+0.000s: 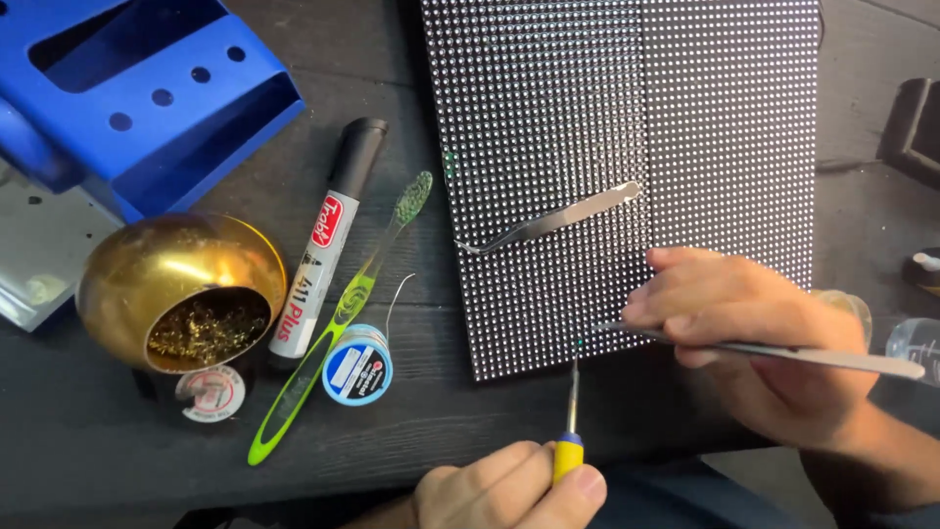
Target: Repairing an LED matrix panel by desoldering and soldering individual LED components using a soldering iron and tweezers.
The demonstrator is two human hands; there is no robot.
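LED panel [627,127] lies upper centre of the frame, spare tweezers [553,219] resting on it; left hand [509,490], bottom centre, grips a yellow-handled probe [570,431] touching the panel's lower edge; right hand [754,338] pinches tweezers [783,353].

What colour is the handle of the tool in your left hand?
Yellow, with a blue collar; head view.

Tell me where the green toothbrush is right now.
In the head view, the green toothbrush lies diagonally on the dark table, left of the LED panel, between the marker and the solder spool.
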